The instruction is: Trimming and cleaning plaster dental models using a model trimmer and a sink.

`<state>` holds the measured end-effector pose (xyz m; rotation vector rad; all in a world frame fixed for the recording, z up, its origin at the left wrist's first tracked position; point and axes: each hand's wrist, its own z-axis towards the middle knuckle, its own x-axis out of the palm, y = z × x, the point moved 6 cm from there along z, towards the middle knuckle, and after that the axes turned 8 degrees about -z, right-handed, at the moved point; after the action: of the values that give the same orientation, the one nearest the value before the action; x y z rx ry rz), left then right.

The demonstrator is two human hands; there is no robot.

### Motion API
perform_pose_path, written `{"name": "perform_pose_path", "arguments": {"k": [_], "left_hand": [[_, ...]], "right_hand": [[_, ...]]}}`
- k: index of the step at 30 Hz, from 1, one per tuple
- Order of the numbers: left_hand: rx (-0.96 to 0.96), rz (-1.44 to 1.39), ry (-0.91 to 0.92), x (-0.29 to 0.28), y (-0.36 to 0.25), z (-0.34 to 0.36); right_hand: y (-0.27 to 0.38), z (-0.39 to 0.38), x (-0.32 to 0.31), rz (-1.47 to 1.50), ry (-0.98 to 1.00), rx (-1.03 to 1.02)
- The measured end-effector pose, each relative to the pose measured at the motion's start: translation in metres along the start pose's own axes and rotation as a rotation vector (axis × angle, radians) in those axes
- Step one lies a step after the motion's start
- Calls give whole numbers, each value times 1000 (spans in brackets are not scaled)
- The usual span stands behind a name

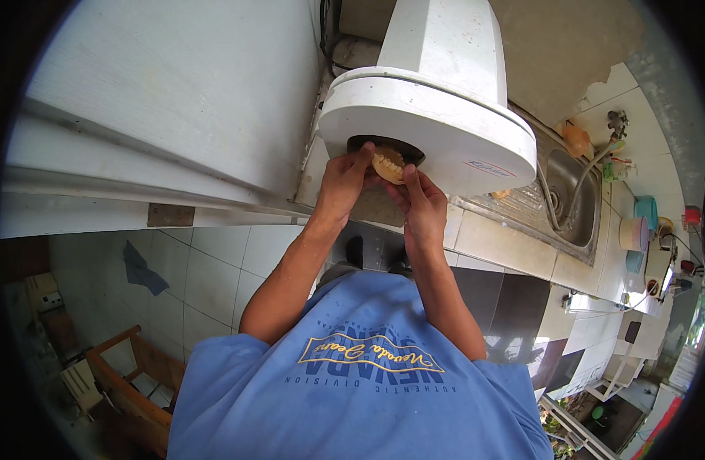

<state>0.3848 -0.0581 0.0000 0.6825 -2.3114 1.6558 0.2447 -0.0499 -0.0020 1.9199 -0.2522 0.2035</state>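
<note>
A cream plaster cast of teeth [388, 167] is held between my hands at the dark opening [359, 142] in the front of a white machine [421, 115]. My left hand [346, 176] grips the cast at its left, with the thumb at its upper left edge. My right hand [422, 201] is closed on its right side, thumb against the edge and fingers curled beneath, partly hidden.
A steel sink [575, 186] with a hose lies right of the machine, with plastic tubs [634, 233] on tiled counter beyond. A white panel [176, 92] stands on the left. A wooden chair [119, 341] and a grey cloth [142, 272] are at lower left.
</note>
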Motion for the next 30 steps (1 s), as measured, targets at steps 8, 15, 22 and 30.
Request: {"name": "perform_pose_path", "arguments": {"k": [8, 15, 22, 30], "left_hand": [[61, -58, 36, -5, 6, -8], [11, -153, 94, 1, 9, -41], [86, -108, 7, -10, 9, -40], [36, -165, -2, -14, 13, -19]], "right_hand": [[9, -5, 4, -72, -12, -31], [-1, -16, 0, -87, 38, -129], [-3, -20, -5, -110, 55, -29], [-4, -4, 4, -199, 91, -12]]}}
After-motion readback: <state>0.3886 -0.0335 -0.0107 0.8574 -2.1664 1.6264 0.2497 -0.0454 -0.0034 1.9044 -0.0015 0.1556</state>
